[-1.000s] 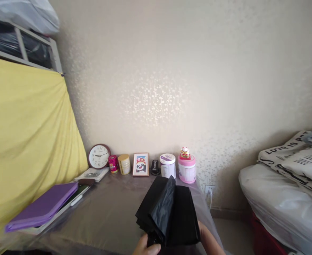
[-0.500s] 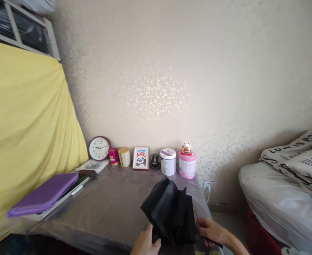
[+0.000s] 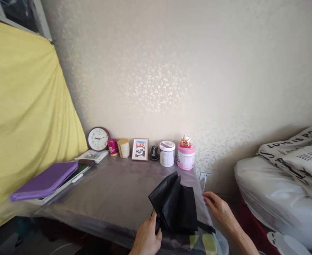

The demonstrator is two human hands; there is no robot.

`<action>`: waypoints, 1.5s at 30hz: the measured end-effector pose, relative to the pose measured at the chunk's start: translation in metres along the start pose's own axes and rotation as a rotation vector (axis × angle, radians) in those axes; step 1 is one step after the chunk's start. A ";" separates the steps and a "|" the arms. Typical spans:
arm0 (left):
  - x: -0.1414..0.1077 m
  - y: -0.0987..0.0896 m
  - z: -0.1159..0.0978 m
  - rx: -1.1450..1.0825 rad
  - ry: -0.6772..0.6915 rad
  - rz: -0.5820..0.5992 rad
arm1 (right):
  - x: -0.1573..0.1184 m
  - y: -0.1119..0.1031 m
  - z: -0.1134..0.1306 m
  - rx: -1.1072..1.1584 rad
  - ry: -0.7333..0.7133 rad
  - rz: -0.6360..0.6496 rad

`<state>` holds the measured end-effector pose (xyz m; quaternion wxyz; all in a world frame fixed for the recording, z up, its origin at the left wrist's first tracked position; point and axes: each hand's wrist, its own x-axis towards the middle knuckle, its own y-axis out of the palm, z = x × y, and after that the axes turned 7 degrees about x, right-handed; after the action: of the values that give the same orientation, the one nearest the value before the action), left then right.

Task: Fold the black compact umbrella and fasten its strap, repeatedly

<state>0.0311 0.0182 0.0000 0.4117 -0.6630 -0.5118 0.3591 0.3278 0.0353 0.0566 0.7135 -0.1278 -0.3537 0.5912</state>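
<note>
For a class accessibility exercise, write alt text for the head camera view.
A left hand grips a folded black umbrella over a grey table, with the right hand open beside it. A clock, a framed panda picture and jars line the wall behind.

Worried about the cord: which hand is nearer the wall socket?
Right hand: below the wall socket, not touching. Left hand: farther off, down-left, on the folded black umbrella.
</note>
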 end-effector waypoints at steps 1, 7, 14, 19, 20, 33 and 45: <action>-0.002 -0.001 -0.002 0.004 0.010 -0.003 | 0.004 0.003 0.013 0.008 -0.042 -0.010; -0.007 -0.006 -0.006 -0.007 0.035 0.033 | 0.021 0.038 0.072 -0.099 -0.359 0.060; -0.010 -0.010 -0.008 0.044 -0.004 0.090 | 0.037 0.064 0.087 -0.402 -0.400 0.174; -0.012 -0.009 -0.007 0.069 -0.004 0.095 | 0.045 0.068 0.092 -0.478 -0.391 0.204; -0.013 -0.009 -0.008 0.072 -0.006 0.100 | 0.047 0.070 0.094 -0.484 -0.395 0.201; -0.015 0.011 -0.014 0.175 -0.074 0.199 | 0.063 0.152 0.076 -0.624 -0.417 0.222; -0.013 0.002 -0.025 0.245 -0.087 0.249 | 0.066 0.162 0.064 -0.573 -0.435 0.279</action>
<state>0.0510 0.0007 0.0092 0.4192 -0.6499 -0.3957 0.4954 0.1674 0.1253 0.0281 0.4700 -0.2405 -0.6268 0.5730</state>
